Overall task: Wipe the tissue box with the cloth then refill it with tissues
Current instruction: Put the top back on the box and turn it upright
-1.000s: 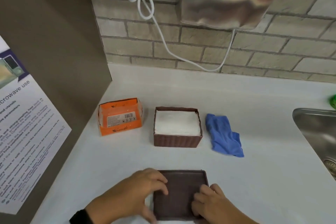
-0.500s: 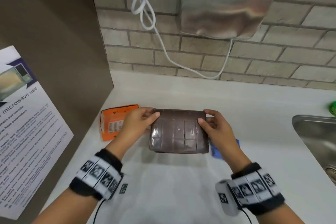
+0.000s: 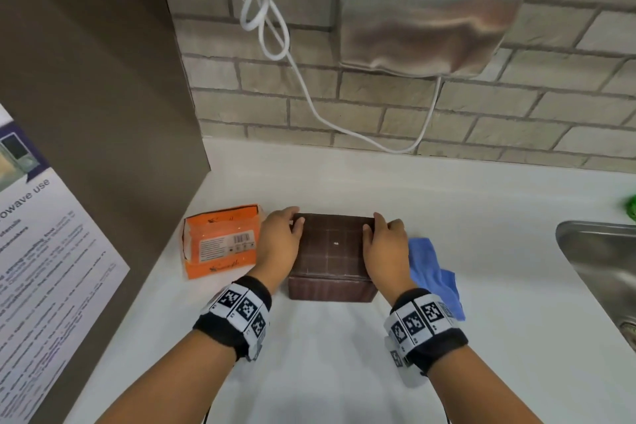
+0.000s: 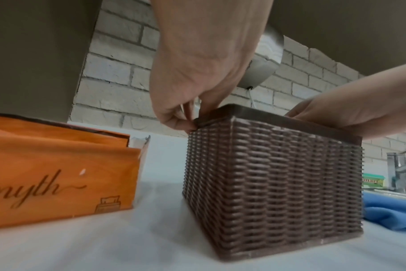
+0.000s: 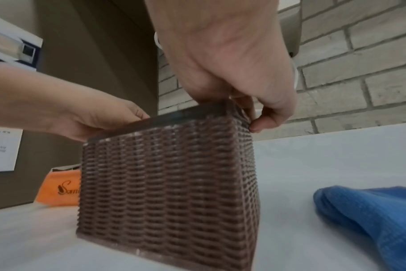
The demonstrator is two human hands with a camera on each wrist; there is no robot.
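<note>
Since a sec ago the lid (image 3: 332, 244) has gone from the counter's (image 3: 344, 372) near edge onto the tissue box (image 3: 330, 287). Left hand (image 3: 278, 244) and right hand (image 3: 385, 251) pinch its side edges w/ curled fingers. Box sits mid-counter, refilled, probably nearly done (cloth (image 3: 435, 277) lies beside it, toward the sink-side edge).

The lid (image 3: 332, 244) hides the box's contents; the sink (image 3: 599, 268) is cut off.
</note>
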